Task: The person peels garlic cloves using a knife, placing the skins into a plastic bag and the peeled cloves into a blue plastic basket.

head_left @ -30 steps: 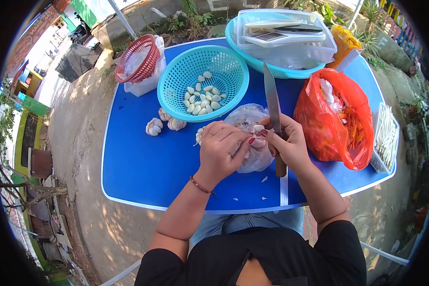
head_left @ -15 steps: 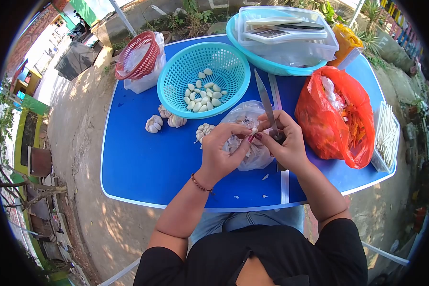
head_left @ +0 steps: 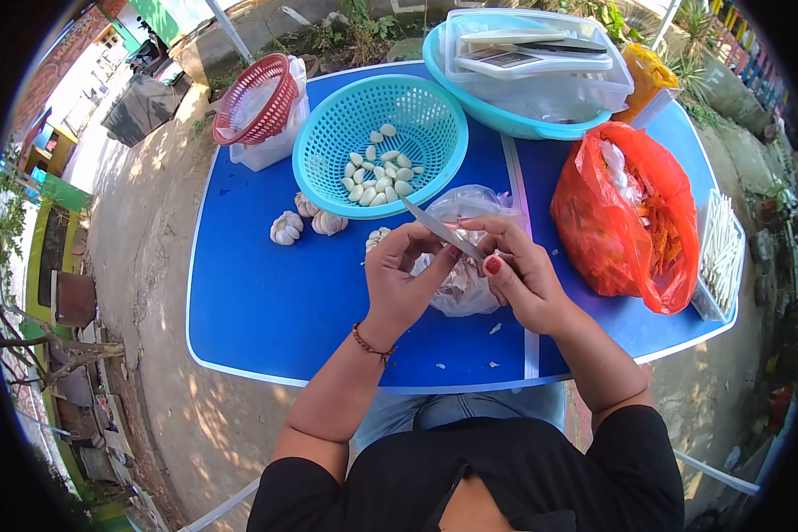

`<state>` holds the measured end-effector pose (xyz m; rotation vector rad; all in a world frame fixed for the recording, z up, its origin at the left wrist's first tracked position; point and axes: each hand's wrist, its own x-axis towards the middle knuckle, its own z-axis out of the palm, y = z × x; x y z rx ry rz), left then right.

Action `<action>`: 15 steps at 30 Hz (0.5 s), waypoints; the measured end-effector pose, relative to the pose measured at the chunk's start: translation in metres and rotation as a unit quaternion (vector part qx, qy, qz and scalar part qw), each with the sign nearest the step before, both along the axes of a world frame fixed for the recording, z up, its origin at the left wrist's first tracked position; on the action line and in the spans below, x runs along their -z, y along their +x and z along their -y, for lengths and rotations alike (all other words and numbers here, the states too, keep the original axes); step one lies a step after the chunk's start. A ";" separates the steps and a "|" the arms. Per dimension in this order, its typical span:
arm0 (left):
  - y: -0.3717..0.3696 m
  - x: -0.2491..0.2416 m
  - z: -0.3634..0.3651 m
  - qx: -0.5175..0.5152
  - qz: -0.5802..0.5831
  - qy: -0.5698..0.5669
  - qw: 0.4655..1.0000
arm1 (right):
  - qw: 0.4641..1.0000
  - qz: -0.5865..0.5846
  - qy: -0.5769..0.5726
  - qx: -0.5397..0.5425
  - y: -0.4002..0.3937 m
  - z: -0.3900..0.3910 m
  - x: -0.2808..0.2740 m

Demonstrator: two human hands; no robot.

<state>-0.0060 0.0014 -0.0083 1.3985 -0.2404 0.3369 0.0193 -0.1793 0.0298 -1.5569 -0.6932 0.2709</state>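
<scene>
My right hand (head_left: pixel 530 277) grips a knife (head_left: pixel 443 229), its blade slanting up and left across the fingertips of my left hand (head_left: pixel 403 273). My left fingers are pinched together on a garlic clove, mostly hidden behind the blade and fingers. Under both hands lies a clear plastic bag (head_left: pixel 465 300) with papery garlic skins in it. Beside my left hand, a partly opened garlic head (head_left: pixel 376 238) is half covered. Peeled cloves (head_left: pixel 381 177) lie in a turquoise colander (head_left: pixel 315 146) beyond my hands. Whole garlic bulbs (head_left: pixel 286 228) sit to the left on the blue table (head_left: pixel 266 310).
A red plastic bag (head_left: pixel 585 239) stands open at the right, next to a tray of white sticks (head_left: pixel 721 253). Behind are a turquoise basin (head_left: pixel 505 124) stacked with clear containers (head_left: pixel 541 84), and a yellow packet (head_left: pixel 649 80). A red basket (head_left: pixel 284 102) sits at the back left.
The knife has swung from pointing up and away to lying leftward over my left fingertips. My right hand has turned with it, and the clove between my fingers is now mostly hidden.
</scene>
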 end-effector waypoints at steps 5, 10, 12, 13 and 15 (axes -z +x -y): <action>-0.002 -0.006 0.001 -0.005 -0.021 -0.024 0.999 | 0.997 -0.074 0.011 -0.023 0.000 0.003 0.008; -0.001 -0.005 0.001 -0.003 -0.034 -0.045 0.998 | 0.990 -0.122 0.054 -0.038 0.002 0.003 0.014; 0.000 -0.005 0.004 -0.010 -0.032 -0.059 0.998 | 0.987 -0.137 0.067 -0.046 0.002 0.002 0.014; 0.000 -0.004 0.003 -0.007 -0.038 -0.066 0.997 | 0.987 -0.138 0.067 -0.048 0.002 0.002 0.014; 0.000 0.000 0.002 -0.001 -0.049 -0.080 0.996 | 0.987 -0.139 0.068 -0.052 0.002 0.001 0.013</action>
